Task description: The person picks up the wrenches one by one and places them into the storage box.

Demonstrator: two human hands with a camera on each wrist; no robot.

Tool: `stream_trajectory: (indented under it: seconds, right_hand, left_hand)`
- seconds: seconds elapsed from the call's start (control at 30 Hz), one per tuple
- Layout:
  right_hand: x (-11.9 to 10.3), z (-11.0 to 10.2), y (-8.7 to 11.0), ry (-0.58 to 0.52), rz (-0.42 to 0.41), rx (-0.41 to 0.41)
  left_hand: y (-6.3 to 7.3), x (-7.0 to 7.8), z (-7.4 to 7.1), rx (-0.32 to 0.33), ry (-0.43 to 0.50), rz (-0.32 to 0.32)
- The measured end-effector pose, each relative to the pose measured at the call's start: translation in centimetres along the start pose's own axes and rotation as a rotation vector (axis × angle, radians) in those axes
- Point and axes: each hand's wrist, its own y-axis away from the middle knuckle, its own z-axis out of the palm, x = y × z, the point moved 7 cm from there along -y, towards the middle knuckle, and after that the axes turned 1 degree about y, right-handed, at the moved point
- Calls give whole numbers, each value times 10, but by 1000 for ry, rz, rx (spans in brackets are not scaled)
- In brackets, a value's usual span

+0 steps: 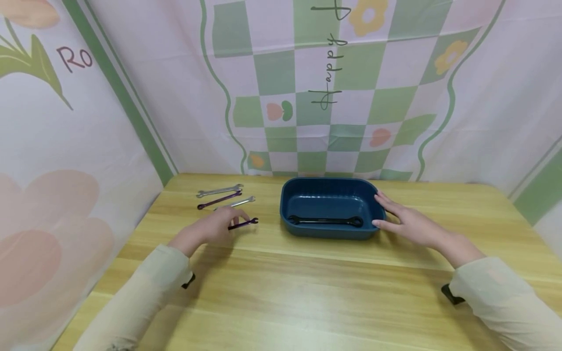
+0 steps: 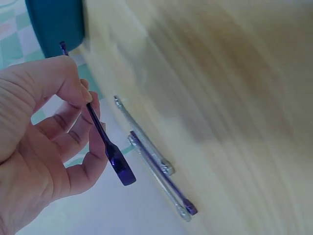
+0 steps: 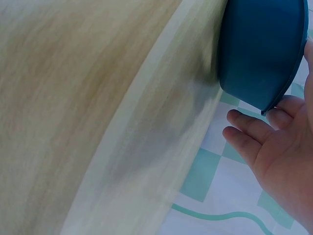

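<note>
My left hand (image 1: 218, 225) pinches a dark purple wrench (image 2: 96, 120) between thumb and forefinger. In the left wrist view it is raised off the table, the other fingers loosely bent behind it. On the tabletop close by lie a silver wrench (image 1: 219, 190), another purple wrench (image 1: 219, 200) and a second silver one (image 1: 244, 201), partly hidden by the hand in the head view. At the right end of a blue plastic bin (image 1: 332, 234), my right hand (image 1: 414, 225) touches the rim with mostly straight fingers. Inside the bin, a black wrench (image 1: 325, 221) lies along the near wall.
The bin stands near the back of the wooden table (image 1: 307, 297). A printed cloth (image 1: 316, 117) with green checks hangs right behind the table's back edge, and more cloth (image 1: 88, 146) hangs along the left side.
</note>
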Motion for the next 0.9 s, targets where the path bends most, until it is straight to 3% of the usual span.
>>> stream_trajectory:
  seconds: [0.13,0.33,0.6,0.9]
  right_hand:
    - [0,0,0,3,-1,1]
    - [-1,0,0,13,-4,5]
    - [-2,-1,1,15,-7,5]
    - [-2,-1,1,13,-4,-1]
  left_hand:
    - [-3,4,-5,-23,15,-10]
    - [-7,16,-19,0,-49,74]
    - [-12,28,-31,-1,-38,75]
    - [-20,46,-39,30,-64,119]
